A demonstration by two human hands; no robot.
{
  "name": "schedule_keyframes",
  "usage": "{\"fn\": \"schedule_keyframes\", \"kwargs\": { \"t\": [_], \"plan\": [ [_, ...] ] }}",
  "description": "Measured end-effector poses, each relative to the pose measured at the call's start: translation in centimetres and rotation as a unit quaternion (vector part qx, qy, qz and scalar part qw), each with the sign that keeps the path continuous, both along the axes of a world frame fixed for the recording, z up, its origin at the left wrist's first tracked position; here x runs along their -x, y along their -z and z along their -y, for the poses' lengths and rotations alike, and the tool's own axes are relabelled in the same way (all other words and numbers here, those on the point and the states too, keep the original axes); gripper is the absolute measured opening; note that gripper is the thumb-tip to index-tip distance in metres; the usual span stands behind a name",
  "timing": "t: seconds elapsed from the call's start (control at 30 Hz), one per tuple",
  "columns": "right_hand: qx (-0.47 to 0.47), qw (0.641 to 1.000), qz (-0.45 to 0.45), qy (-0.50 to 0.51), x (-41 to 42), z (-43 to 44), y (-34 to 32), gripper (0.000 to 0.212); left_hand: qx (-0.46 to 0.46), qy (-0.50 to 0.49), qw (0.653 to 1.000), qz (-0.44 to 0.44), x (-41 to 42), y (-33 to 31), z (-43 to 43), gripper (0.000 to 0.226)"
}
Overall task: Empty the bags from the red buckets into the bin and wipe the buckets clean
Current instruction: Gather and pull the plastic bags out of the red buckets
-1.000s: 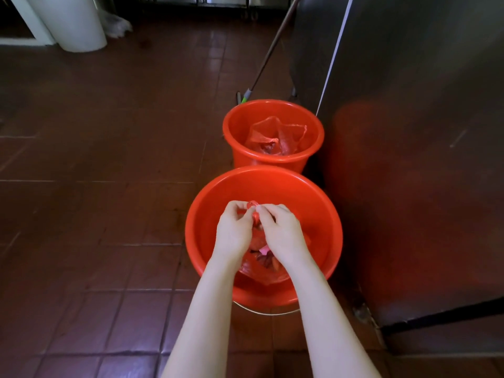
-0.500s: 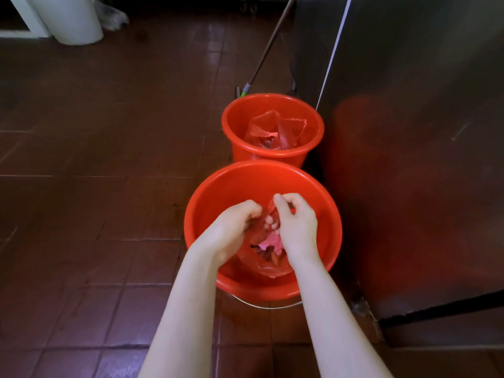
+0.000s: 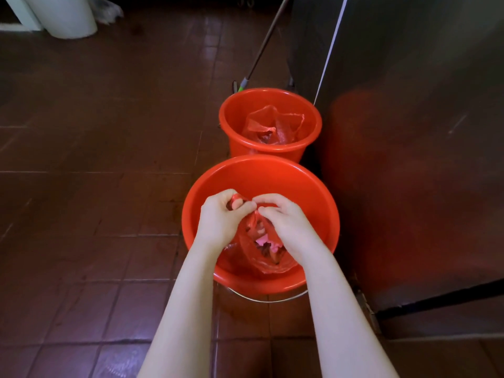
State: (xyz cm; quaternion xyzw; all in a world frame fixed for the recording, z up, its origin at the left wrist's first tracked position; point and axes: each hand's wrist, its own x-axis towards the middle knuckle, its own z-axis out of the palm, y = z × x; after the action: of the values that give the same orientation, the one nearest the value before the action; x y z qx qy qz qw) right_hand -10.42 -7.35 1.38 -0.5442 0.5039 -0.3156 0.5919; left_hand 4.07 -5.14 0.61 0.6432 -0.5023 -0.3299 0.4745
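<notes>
Pinching the gathered neck of a thin, crinkled red plastic bag (image 3: 261, 260), the left hand (image 3: 221, 219) and the right hand (image 3: 286, 225) meet knuckle to knuckle, fingers curled round twisted strips of its film. The bag sags inside the near red bucket (image 3: 261, 178), a smooth, glossy, round plastic tub; pale pink scraps show through the translucent film. A thin wire handle (image 3: 261, 300) lies down along the bucket's near rim.

Just beyond it, rims almost touching, stands the far red bucket (image 3: 237, 115), narrower, with a second loose bag (image 3: 272, 124) crumpled inside. Both buckets sit at the right edge of the floor (image 3: 95, 186), close against a brushed-metal cabinet (image 3: 409, 159) that reflects their red. A mop handle (image 3: 268, 36) leans behind the far bucket. Leftward the dark, shiny square tiles lie open up to a white rounded bin (image 3: 71, 17) at the far left corner.
</notes>
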Motion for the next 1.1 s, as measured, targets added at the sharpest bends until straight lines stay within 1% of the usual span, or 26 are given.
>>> {"fn": "schedule_keyframes", "kwargs": {
  "t": [0.07, 0.13, 0.17, 0.23, 0.33, 0.37, 0.43, 0.5, 0.57, 0.6, 0.67, 0.7, 0.73, 0.77, 0.8, 0.87, 0.9, 0.93, 0.97, 1.0, 1.03, 1.07, 1.1],
  "plan": [
    [-0.009, 0.999, 0.034, -0.04, 0.3, -0.4, 0.0, 0.035, -0.03, -0.025, 0.997, -0.066, 0.1, 0.0, 0.1, 0.044],
    [0.034, 0.998, 0.018, -0.049, 0.2, -0.7, 0.2, 0.045, -0.065, -0.027, 0.987, -0.142, 0.3, -0.1, 0.1, 0.032],
    [0.069, 0.997, -0.002, -0.033, -0.1, -0.7, 0.3, 0.043, -0.081, -0.026, 0.981, -0.176, 0.4, -0.3, 0.1, 0.028],
    [0.14, 0.99, -0.023, 0.017, -0.6, -0.7, 0.4, 0.029, -0.091, -0.023, 0.97, -0.225, 0.6, -0.7, 0.0, 0.024],
    [0.221, 0.97, -0.028, 0.093, -0.6, -0.4, 0.7, 0.004, -0.091, -0.022, 0.975, -0.203, 0.7, -0.8, -0.1, 0.03],
    [0.234, 0.966, -0.036, 0.107, -0.5, -0.4, 0.9, 0.002, -0.096, -0.022, 0.975, -0.199, 0.8, -0.8, -0.1, 0.032],
    [0.239, 0.96, -0.049, 0.134, -0.5, -0.5, 1.1, 0.011, -0.109, -0.027, 0.968, -0.225, 0.9, -0.7, -0.1, 0.025],
    [0.212, 0.96, -0.017, 0.18, -0.4, -0.3, 1.0, 0.022, -0.12, -0.069, 0.948, -0.286, 0.6, -0.2, 0.2, 0.022],
    [0.153, 0.959, 0.049, 0.235, 0.0, 0.1, 0.9, 0.027, -0.144, -0.126, 0.915, -0.356, -0.4, 0.4, 0.6, 0.022],
    [0.111, 0.954, 0.08, 0.267, 0.3, 0.3, 1.0, 0.027, -0.156, -0.149, 0.894, -0.392, -1.0, 0.7, 0.8, 0.018],
    [0.009, 0.928, 0.131, 0.347, 1.3, 0.5, 1.4, 0.024, -0.177, -0.188, 0.854, -0.453, -2.2, 1.4, 0.8, 0.012],
    [-0.041, 0.909, 0.161, 0.382, 1.9, 0.4, 1.5, 0.021, -0.182, -0.205, 0.839, -0.47, -2.8, 1.8, 0.6, 0.013],
    [-0.079, 0.893, 0.192, 0.4, 2.3, 0.3, 1.5, 0.016, -0.18, -0.215, 0.832, -0.479, -3.2, 2.1, 0.3, 0.014],
    [-0.099, 0.886, 0.218, 0.397, 2.6, 0.2, 1.4, 0.013, -0.165, -0.215, 0.831, -0.486, -3.7, 2.2, 0.0, 0.015],
    [-0.1, 0.892, 0.237, 0.372, 2.6, 0.2, 1.3, 0.013, -0.136, -0.2, 0.834, -0.496, -4.0, 2.0, -0.2, 0.016],
    [-0.055, 0.925, 0.255, 0.276, 1.8, 0.4, 0.6, 0.014, -0.061, -0.123, 0.84, -0.525, -4.3, 1.0, -0.3, 0.034],
    [-0.029, 0.944, 0.248, 0.217, 1.0, 0.5, 0.2, 0.016, -0.036, -0.067, 0.853, -0.517, -4.4, 0.3, -0.2, 0.043],
    [-0.006, 0.96, 0.229, 0.162, 0.2, 0.6, -0.3, 0.018, -0.022, -0.007, 0.876, -0.481, -4.4, -0.7, -0.2, 0.045],
    [0.015, 0.971, 0.206, 0.121, -0.4, 0.8, -0.7, 0.021, -0.016, 0.043, 0.907, -0.418, -4.5, -1.5, -0.3, 0.043],
    [0.038, 0.979, 0.18, 0.091, -0.8, 1.0, -1.1, 0.025, -0.01, 0.085, 0.942, -0.324, -4.6, -2.1, -0.4, 0.039],
    [0.058, 0.984, 0.153, 0.07, -0.9, 1.4, -1.5, 0.028, 0.003, 0.126, 0.973, -0.194, -5.0, -2.5, -0.6, 0.034],
    [0.08, 0.988, 0.121, 0.053, -0.7, 1.8, -1.9, 0.03, 0.024, 0.166, 0.985, -0.03, -5.5, -2.7, -1.0, 0.028],
    [0.111, 0.99, 0.076, 0.035, -0.1, 2.2, -2.2, 0.03, 0.057, 0.198, 0.968, 0.145, -6.1, -2.6, -1.4, 0.022]
  ]
}}
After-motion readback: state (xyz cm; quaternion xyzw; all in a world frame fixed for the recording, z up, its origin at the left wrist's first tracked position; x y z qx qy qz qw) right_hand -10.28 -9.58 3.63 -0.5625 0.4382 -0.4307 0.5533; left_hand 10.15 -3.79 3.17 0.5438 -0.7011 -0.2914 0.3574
